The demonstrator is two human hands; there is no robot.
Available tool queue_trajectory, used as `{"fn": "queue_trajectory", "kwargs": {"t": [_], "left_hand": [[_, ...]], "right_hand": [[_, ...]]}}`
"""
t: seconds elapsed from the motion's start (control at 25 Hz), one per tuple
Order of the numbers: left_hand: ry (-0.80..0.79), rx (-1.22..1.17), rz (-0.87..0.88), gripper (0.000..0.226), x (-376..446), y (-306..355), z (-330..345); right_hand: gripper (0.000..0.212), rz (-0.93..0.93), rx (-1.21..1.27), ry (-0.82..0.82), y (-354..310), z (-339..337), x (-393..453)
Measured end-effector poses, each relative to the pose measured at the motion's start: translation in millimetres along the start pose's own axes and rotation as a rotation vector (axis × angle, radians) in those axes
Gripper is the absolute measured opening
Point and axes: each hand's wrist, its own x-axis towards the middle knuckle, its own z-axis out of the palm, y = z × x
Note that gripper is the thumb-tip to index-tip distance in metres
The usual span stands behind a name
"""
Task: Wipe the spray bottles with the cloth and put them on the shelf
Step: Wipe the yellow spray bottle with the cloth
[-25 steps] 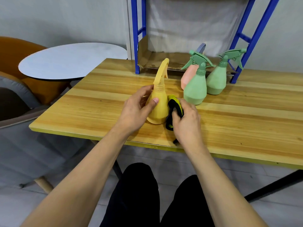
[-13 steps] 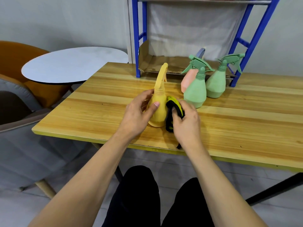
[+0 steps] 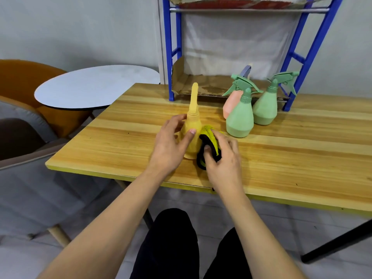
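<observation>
Currently left hand (image 3: 168, 146) grips yellow bottle (image 3: 192, 133) upright near table's (image 3: 120, 141) front edge; right hand (image 3: 222, 160) pinches soft cloth (image 3: 209, 140) against it. Probably light, smooth plastic; hold the belly.

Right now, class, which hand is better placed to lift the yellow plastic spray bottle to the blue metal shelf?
Left hand: it grips the yellow plastic spray bottle. The right hand holds the yellow-and-black cloth.

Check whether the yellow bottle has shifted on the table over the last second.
No. The yellow bottle stands at the same spot against the wood grain of the table and the nearest green bottle; only the camera has tilted.
</observation>
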Motion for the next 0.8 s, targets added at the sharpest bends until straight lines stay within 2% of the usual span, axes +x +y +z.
{"fn": "queue_trajectory", "kwargs": {"t": [0.12, 0.24, 0.32, 0.44, 0.52, 0.6, 0.8], "left_hand": [[0.099, 0.036, -0.038, 0.045, -2, 12, 10], [0.12, -0.004, -0.07, 0.044, -4, 22, 18], [0.063, -0.067, -0.092, 0.045, -1, 17, 17], [-0.175, -0.182, -0.118, 0.054, 2, 2, 4], [-0.287, -0.091, -0.083, 0.066, 2, -7, -6], [-0.312, 0.024, -0.029, 0.07, 2, -9, -8], [-0.239, 0.015, 0.04, 0.069, 0, -11, 2]], "right_hand": [[0.048, 0.017, 0.053, 0.008, 6, 2, -1], [0.047, 0.016, 0.067, 0.044, 5, -1, 0], [0.046, 0.02, 0.062, 0.045, 6, -2, 0], [0.045, 0.034, 0.084, 0.055, 7, -2, 0], [0.046, 0.047, 0.063, 0.055, 5, -2, 4], [0.048, 0.063, -0.006, 0.023, 1, -1, 9], [0.051, -0.058, 0.08, 0.078, -22, -8, 20]]}}
